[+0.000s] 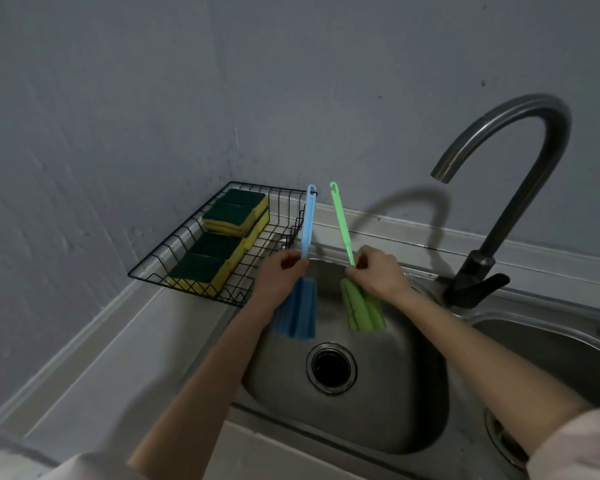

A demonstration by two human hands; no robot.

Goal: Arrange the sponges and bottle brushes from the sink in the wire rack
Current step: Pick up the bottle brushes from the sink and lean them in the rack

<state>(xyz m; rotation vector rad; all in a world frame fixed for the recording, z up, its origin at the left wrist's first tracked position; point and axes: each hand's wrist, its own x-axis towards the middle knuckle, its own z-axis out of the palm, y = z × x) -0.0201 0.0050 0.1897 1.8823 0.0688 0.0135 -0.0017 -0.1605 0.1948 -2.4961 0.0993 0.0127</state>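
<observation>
1. We hold two bottle brushes above the left sink basin (388, 393), one in each hand, handles pointing up toward the wall and foam heads hanging down.
2. Our left hand (279, 275) pinches the blue bottle brush (305, 271) where the handle meets its dark blue foam head, fingers curled tight round the shaft; the handle's hooked tip shows against the wire rack's right rim.
3. Our right hand (378, 275) grips the green bottle brush (352, 271) at the same point, its handle tilted left and its foam head over the basin.
4. The black wire rack (174, 244) sits in the back left corner of the counter, against the wall, just beside the basin's left edge.
5. Yellow sponges with dark green scouring tops (222, 233) lie in a row along the rack's left side, the rear ones stacked.
6. A dark gooseneck faucet (520, 188) stands at the sink's back edge, between the two basins, and the drain (331, 368) shows in the basin floor below the brushes.
</observation>
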